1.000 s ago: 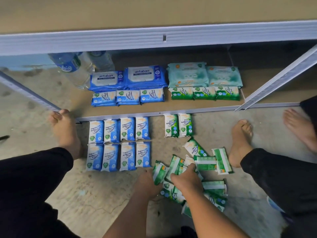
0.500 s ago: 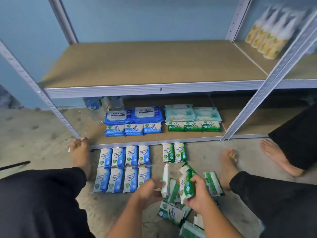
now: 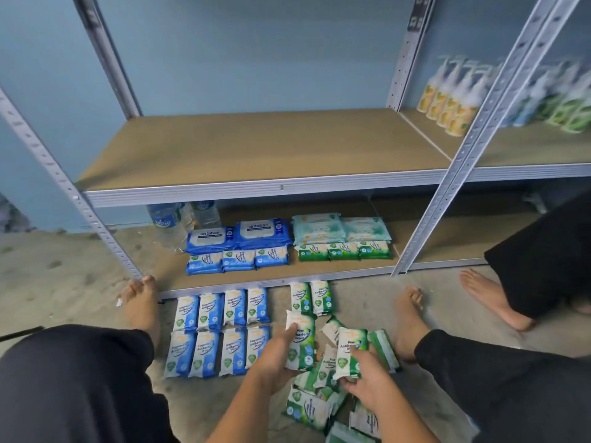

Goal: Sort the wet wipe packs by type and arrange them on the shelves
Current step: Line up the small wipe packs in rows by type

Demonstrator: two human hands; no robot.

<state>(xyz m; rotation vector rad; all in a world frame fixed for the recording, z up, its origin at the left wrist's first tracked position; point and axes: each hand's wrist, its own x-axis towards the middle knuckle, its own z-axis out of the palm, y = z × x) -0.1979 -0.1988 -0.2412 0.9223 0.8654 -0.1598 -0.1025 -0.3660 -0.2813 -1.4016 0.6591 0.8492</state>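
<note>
Left hand (image 3: 275, 359) grips one green pack (image 3: 302, 343), right hand (image 3: 364, 382) grips a second green pack (image 3: 350, 351). I see both held over the loose green pile (image 3: 308, 409) on the floor (image 3: 64, 282). Blue packs (image 3: 220, 330) sit left in two rows of four. Held packs white-green, reading "Pine Antibacterial Wipes". Bottom shelf (image 3: 166, 266): big blue packs (image 3: 262, 233) marked "antabax".

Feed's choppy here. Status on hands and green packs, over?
Left hand grips one green pack. Right hand grips a second pack. Loose green pile lies under both hands. Nothing seen between packs and the floor row of two.
</note>
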